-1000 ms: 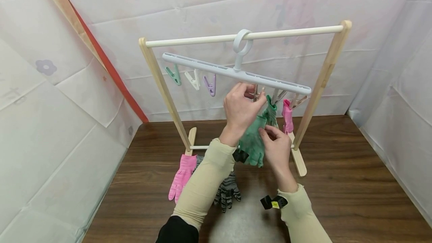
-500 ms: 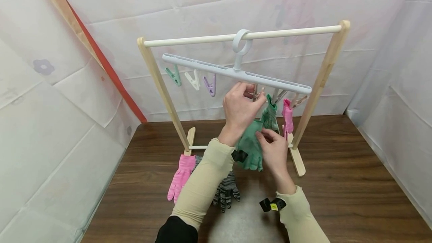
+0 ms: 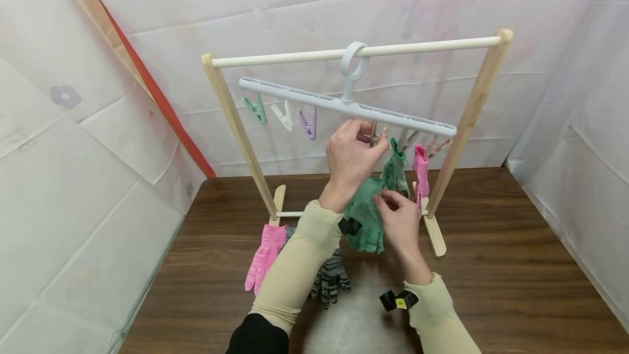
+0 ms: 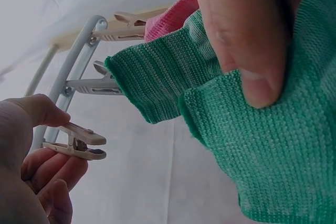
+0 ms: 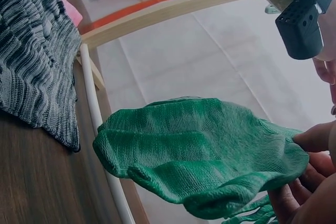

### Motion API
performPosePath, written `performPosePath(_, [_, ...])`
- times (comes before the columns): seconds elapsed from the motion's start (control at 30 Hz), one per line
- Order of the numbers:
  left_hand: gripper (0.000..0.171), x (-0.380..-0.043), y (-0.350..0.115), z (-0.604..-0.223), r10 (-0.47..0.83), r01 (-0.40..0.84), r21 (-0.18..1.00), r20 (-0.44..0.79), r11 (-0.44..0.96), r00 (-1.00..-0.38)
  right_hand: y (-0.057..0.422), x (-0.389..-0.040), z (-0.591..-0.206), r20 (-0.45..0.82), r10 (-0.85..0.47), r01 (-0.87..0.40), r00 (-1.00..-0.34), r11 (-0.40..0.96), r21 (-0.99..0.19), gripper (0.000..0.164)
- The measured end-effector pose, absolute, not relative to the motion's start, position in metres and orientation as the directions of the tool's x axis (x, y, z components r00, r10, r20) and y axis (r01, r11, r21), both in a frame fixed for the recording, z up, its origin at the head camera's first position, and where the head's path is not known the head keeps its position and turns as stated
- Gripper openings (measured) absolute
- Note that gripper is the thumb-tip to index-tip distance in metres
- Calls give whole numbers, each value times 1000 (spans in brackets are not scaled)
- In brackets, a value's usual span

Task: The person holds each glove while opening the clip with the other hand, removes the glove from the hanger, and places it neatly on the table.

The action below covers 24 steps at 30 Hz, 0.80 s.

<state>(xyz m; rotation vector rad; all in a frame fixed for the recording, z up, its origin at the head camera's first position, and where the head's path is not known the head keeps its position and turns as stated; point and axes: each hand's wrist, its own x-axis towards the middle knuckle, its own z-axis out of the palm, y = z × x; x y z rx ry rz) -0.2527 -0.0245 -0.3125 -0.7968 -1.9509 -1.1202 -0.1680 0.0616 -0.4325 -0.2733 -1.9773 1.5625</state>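
Note:
My left hand (image 3: 351, 154) pinches the handles of a beige clothespin (image 4: 81, 142) under the pale blue hanger (image 3: 314, 100). In the left wrist view the pin's tips stand slightly apart with nothing between them. Lower down, my right hand (image 3: 400, 225) holds a green glove (image 3: 365, 217) by its cuff, thumb on the knit, fingers of the glove pointing down. Its open cuff edge faces the clothespin, a short way off. Beside it another green glove (image 4: 163, 72) hangs by its cuff from a clip, and a pink glove (image 3: 420, 171) hangs farther right.
The tilted hanger hooks over the white rod (image 3: 417, 49) of a wooden stand. Green, white and purple clothespins (image 3: 308, 124) dangle at its left. On the brown table (image 3: 516, 266) lie a pink glove (image 3: 265, 255) and grey-black striped gloves (image 3: 331, 280), partly behind my left sleeve.
My right hand and the green glove have sunk slightly, away from the hanger. My left hand stays at the clothespin.

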Motion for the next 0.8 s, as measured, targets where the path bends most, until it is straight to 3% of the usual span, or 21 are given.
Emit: performPosePath(0.8, [19, -252, -26, -309, 180, 784, 415, 822, 462, -541, 58, -166, -442, 246, 458, -138, -854, 258, -956, 22])
